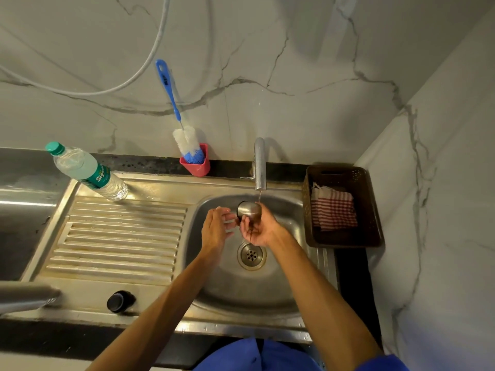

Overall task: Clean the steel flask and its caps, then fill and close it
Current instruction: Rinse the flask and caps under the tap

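Over the sink bowl (281,285), my right hand (258,227) grips a steel cup-shaped cap (249,211) under a thin stream of water from the tap (259,164). My left hand (215,228) is just left of the cap, fingers spread, its fingertips near the cap's rim. The steel flask (25,297) lies on its side at the front left edge, blurred and partly cut off. A small black inner cap (120,301) rests on the sink's front ledge, right of the flask.
A plastic water bottle (85,171) stands at the back of the ribbed drainboard (117,236). A blue-handled bottle brush (184,140) sits in a red holder (197,166). A brown basket (345,207) holding a striped cloth stands right of the sink. The drain (251,255) is under my hands.
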`<state>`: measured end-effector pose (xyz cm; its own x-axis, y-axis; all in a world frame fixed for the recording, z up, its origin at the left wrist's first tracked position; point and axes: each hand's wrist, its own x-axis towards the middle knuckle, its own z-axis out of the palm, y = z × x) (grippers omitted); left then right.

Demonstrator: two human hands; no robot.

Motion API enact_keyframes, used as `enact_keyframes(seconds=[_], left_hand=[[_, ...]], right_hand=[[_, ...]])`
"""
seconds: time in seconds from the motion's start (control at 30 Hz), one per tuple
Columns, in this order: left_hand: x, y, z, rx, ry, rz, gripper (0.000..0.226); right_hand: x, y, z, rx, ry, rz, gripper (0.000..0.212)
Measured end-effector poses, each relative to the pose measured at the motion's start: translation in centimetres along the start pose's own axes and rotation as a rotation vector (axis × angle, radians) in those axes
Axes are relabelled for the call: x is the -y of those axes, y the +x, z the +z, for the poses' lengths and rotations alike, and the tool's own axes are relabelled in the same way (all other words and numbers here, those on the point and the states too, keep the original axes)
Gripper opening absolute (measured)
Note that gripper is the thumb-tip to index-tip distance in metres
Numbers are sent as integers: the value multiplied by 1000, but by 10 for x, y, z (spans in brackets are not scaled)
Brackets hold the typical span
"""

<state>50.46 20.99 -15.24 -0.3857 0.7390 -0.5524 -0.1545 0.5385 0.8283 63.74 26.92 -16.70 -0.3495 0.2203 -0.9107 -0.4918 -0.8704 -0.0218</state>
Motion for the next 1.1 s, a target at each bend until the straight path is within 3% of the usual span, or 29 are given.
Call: enact_keyframes(seconds=[0.33, 0.5, 0.63, 0.73, 0.83, 0.93, 1.0, 1.1], left_hand=[[4, -1, 4, 15, -13, -32, 29], [1, -5, 11, 46, -24, -36, 27], [2, -3, 6, 24, -46, -52, 28], [4, -1, 2, 23, -39, -52, 28], [6, -2, 0, 45, -22, -55, 28], [1, -4, 8, 169, 45, -33, 27], [-7, -7, 19, 254, 87, -22, 33], [-13, -11, 30, 289, 72, -45, 43]], right_hand=[[17, 9, -14, 117, 365, -290, 69], [10, 1, 9, -38, -114, -402, 49], [-1, 0, 3, -212, -439, -608, 59], [-1, -7, -11, -131, -436, -735, 70], [2, -14, -15, -77, -364, -681, 54], [4, -21, -13, 8, -379, -616, 20], [2, -26, -10, 97, -360, -585, 14], [4, -29, -10, 93, -264, -583, 16]])
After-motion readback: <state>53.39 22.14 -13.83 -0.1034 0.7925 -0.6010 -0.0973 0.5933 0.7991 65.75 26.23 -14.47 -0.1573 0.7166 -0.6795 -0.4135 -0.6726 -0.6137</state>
